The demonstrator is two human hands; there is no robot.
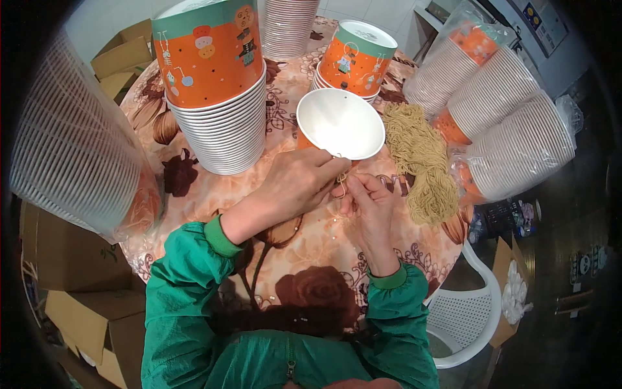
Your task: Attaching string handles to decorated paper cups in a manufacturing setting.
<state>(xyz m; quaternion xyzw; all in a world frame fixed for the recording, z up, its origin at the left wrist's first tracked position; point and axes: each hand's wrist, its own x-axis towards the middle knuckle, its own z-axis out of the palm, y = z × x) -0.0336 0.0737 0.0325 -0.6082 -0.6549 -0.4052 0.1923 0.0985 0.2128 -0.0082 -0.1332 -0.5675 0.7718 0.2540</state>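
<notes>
A paper bucket (342, 123), white inside and orange outside, lies tilted with its mouth facing me at the middle of the table. At its near rim, my left hand (299, 180) is closed, with its fingertips on a thin tan cord (343, 182). Close beside it, my right hand (370, 206) pinches the same cord between thumb and forefinger. The cord loops between the fingertips at the bucket's edge; how it joins the bucket is partly hidden by my fingers. A loose hank of tan yarn (424, 165) rests to the right of the bucket.
A tall nested stack of orange buckets (217, 123) stands left, with a shorter upside-down stack (357, 58) behind. Plastic-wrapped stacks fill the left edge (78, 142) and right side (518, 146). Cardboard boxes (84, 324) and a white chair (463, 318) flank the round flowered table.
</notes>
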